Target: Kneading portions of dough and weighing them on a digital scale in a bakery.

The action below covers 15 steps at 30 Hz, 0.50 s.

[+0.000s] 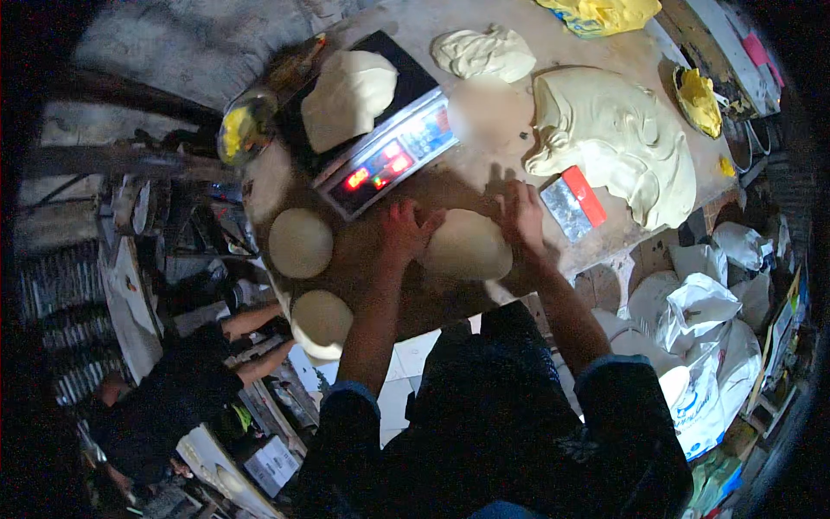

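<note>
A smooth, rounded piece of dough point(468, 246) lies at the near edge of the table between my two hands. My left hand point(408, 230) is at its left side, thumb and fingers apart. On its right side rests my right hand point(522, 216), fingers stretched forward and slightly bent. Just right of that hand is a dough scraper point(574, 204) with a metal blade and red handle. Two more dough balls, one upper point(300, 243) and one lower point(322, 318), sit at the table's left. A digital scale point(385, 173) with lit red digits carries a dough slab point(350, 97).
A large dough mass point(618, 130) spreads over the right of the table point(493, 117), with a smaller lump point(484, 54) farther back. Yellow plastic point(605, 16) lies at the far edge. White sacks point(705, 346) stand at right. Another person point(173, 398) reaches in at lower left.
</note>
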Available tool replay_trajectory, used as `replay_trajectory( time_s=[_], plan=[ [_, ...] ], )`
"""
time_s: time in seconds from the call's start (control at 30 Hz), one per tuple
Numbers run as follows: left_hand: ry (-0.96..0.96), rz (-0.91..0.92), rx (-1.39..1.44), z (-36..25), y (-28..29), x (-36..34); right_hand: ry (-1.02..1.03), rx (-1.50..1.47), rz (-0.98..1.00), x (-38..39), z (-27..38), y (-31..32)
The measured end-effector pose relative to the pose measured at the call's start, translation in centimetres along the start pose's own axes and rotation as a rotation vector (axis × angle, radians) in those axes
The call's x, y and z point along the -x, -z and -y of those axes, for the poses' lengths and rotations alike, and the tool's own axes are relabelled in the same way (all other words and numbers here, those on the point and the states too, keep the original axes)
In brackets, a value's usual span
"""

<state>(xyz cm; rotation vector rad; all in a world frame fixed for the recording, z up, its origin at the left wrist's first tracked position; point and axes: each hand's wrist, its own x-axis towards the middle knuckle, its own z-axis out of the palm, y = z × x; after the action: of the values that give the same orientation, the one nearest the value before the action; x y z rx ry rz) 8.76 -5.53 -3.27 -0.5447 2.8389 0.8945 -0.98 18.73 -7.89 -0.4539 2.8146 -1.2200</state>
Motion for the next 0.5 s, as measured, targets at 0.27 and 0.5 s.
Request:
replay_trajectory(
  time_s=[0.27, 0.5],
  plan=[
    [-0.625, 0.156, 0.058, -9.4, 1.4, -2.7, -0.058, -0.868, 0.023, 8.8, 7.0, 2.5],
    [-0.127, 0.621, 0.181, -6.9, 0.8, 3.0, -0.048, -0.936, 0.606, 7.7, 9.0, 4.5]
  ],
)
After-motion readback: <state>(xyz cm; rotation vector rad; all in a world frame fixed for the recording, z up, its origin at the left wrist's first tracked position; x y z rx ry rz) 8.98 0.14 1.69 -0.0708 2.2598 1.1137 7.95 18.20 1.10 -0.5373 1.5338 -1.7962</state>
